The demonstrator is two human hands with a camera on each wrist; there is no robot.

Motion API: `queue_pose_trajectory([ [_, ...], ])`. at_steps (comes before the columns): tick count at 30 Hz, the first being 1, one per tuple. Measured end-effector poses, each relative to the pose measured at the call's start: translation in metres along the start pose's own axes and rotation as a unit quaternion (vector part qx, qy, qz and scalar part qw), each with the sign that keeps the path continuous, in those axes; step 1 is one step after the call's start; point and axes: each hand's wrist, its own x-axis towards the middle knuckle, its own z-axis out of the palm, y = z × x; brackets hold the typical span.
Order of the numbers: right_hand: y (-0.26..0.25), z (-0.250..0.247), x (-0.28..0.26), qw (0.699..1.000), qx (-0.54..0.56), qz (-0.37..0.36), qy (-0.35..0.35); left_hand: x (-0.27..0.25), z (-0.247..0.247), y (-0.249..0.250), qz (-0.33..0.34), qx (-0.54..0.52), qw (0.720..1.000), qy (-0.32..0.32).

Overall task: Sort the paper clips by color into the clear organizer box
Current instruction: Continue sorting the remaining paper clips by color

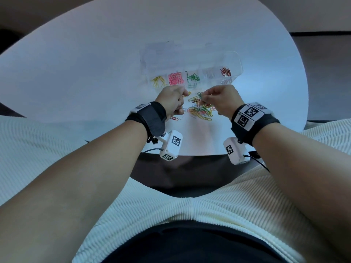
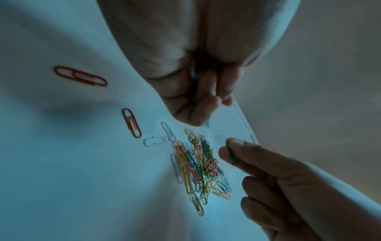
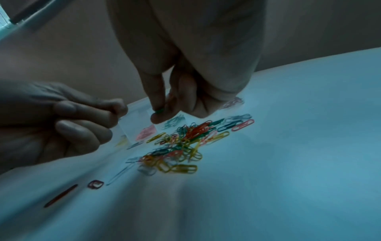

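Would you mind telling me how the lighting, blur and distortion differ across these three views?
Head view: strong fisheye bend, bright bluish glare on the table, the clear organizer box nearly washed out. Left wrist view: dim, the left hand shadowed and soft, the loose pile sharper. Right wrist view: dim, motion-smeared, the right hand blurred.

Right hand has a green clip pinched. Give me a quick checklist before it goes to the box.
1. Green clip pinched by the right hand: ok.
2. Only one clip in that pinch: cannot tell.
3. Green compartment in the organizer box open and reachable: ok.
4. Left hand out of the path: ok, it sits left of the pile.
5. Left hand holding anything: cannot tell, fingers curled.
6. Sorting finished: not ok, mixed pile remains.
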Motion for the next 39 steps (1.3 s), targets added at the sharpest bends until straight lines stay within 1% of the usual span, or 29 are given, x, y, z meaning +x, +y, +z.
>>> queue_pose_trajectory([
  [3, 0.005, -0.005, 0.003, 1.0, -0.006, 0.003, -0.012, 0.003, 0.005, -0.003, 0.016, 0.065, 0.998, -0.013],
  [5, 0.008, -0.007, 0.006, 1.0, -0.008, 0.026, -0.004, 0.003, 0.011, -0.004, 0.03, 0.15, 0.988, -0.018],
  [6, 0.009, -0.008, 0.007, 0.999, -0.009, 0.044, 0.003, 0.004, 0.014, -0.005, 0.044, 0.209, 0.977, -0.021],
  [7, 0.01, -0.009, 0.008, 0.998, -0.004, 0.062, 0.008, 0.005, 0.017, -0.005, 0.065, 0.273, 0.96, -0.022],
  [9, 0.013, -0.011, 0.009, 0.996, 0.017, 0.087, 0.011, 0.007, 0.021, -0.009, 0.125, 0.4, 0.908, -0.01],
  [10, 0.014, -0.012, 0.009, 0.995, 0.025, 0.094, 0.008, 0.009, 0.021, -0.012, 0.15, 0.445, 0.883, -0.005],
  [11, 0.014, -0.012, 0.009, 0.995, 0.028, 0.097, 0.004, 0.011, 0.022, -0.014, 0.165, 0.475, 0.864, -0.001],
  [15, 0.012, -0.009, 0.008, 0.995, 0.02, 0.094, -0.004, 0.018, 0.025, -0.018, 0.176, 0.545, 0.82, 0.005],
  [17, 0.009, -0.008, 0.008, 0.995, 0.025, 0.093, -0.006, 0.02, 0.026, -0.017, 0.169, 0.561, 0.81, 0.003],
  [21, 0.006, -0.006, 0.009, 0.992, 0.07, 0.104, -0.015, 0.021, 0.026, -0.017, 0.161, 0.553, 0.817, 0.002],
  [27, 0.007, -0.006, 0.011, 0.982, 0.148, 0.113, -0.016, 0.022, 0.021, -0.021, 0.16, 0.479, 0.863, 0.014],
  [30, 0.002, -0.007, 0.01, 0.97, 0.199, 0.136, -0.011, 0.017, 0.021, -0.02, 0.141, 0.418, 0.897, 0.038],
  [31, 0.0, -0.008, 0.009, 0.964, 0.223, 0.144, -0.011, 0.013, 0.022, -0.018, 0.125, 0.387, 0.913, 0.045],
  [32, -0.002, -0.009, 0.008, 0.957, 0.247, 0.15, -0.016, 0.011, 0.021, -0.016, 0.104, 0.326, 0.938, 0.045],
  [33, -0.005, -0.01, 0.006, 0.95, 0.27, 0.154, -0.027, 0.007, 0.019, -0.012, 0.07, 0.228, 0.971, 0.036],
  [34, -0.007, -0.012, 0.006, 0.942, 0.292, 0.158, -0.043, 0.004, 0.016, -0.008, 0.03, 0.108, 0.994, 0.022],
  [35, -0.01, -0.013, 0.005, 0.935, 0.311, 0.16, -0.059, 0.0, 0.013, -0.004, -0.008, -0.01, 1.0, 0.005],
  [36, -0.014, -0.014, 0.006, 0.928, 0.327, 0.161, -0.072, -0.002, 0.009, 0.0, -0.033, -0.107, 0.994, -0.009],
  [37, -0.018, -0.015, 0.006, 0.923, 0.34, 0.162, -0.08, -0.004, 0.007, 0.004, -0.043, -0.174, 0.984, -0.02],
  [39, -0.028, -0.014, 0.008, 0.918, 0.354, 0.162, -0.077, -0.008, 0.004, 0.014, -0.036, -0.251, 0.967, -0.036],
])
